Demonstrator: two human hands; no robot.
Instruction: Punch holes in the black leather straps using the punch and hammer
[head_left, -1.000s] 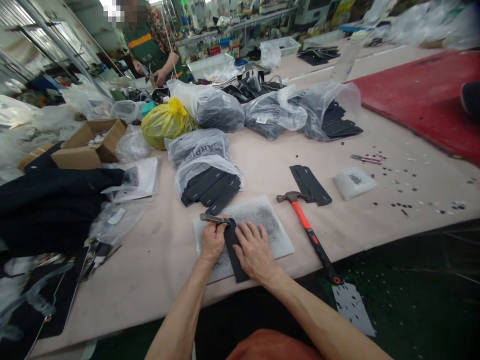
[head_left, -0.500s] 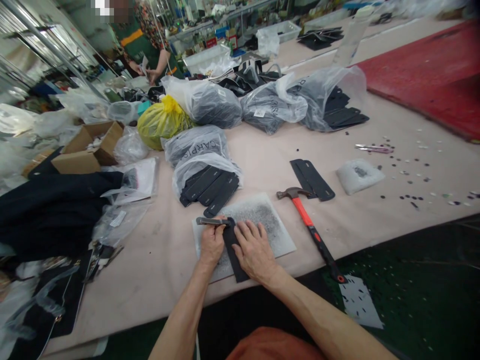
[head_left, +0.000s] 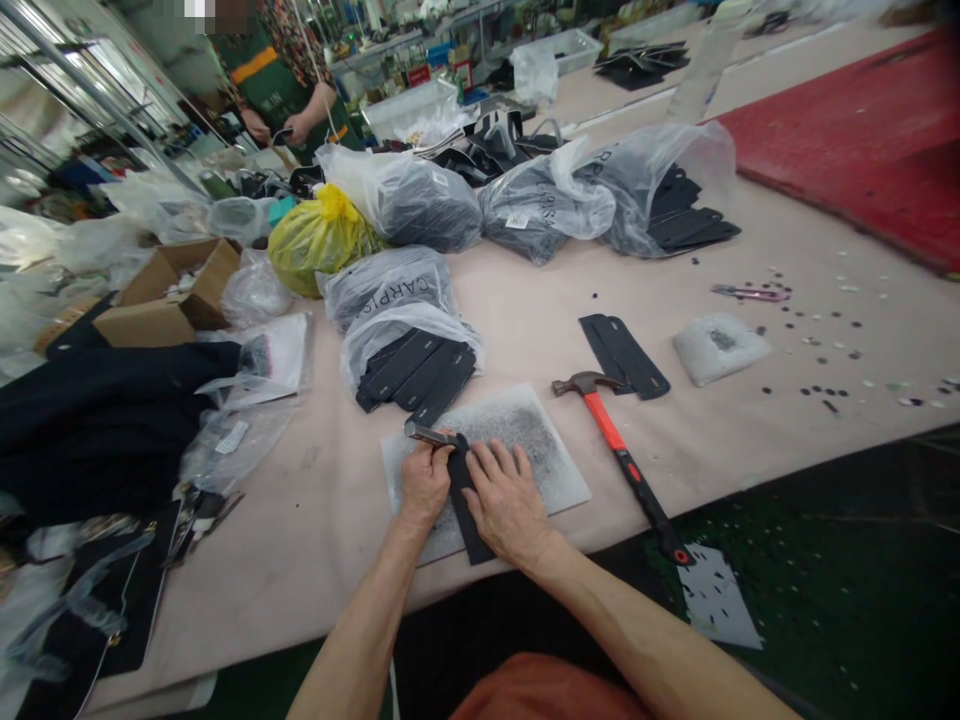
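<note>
Between the fingers of my left hand (head_left: 426, 484) is a metal punch (head_left: 430, 434), slanted, with its lower end at the top of a black strip (head_left: 469, 510). My right hand (head_left: 511, 497) lies spread, its fingertips on the strip's right edge. Under the strip is a white cutting board (head_left: 559, 455) with dark marks. To the right, a claw hammer (head_left: 605, 422) with a red and black handle lies on the table, its head near two more black strips (head_left: 624, 355). An open plastic bag (head_left: 397, 290) of black strips is beyond the board.
More filled bags (head_left: 536, 205) and a yellow bag (head_left: 321, 240) stand behind. A white block (head_left: 720, 348), pink snips (head_left: 750, 293) and scattered bits are at right. Dark cloth (head_left: 97, 420) and a cardboard box (head_left: 169, 295) are at left. Another person stands at back left.
The outer end of the punch in my left hand has tipped upward and nearer the bag. My right hand stays on the strip. The other person's hands have moved, and the view has shifted slightly.
</note>
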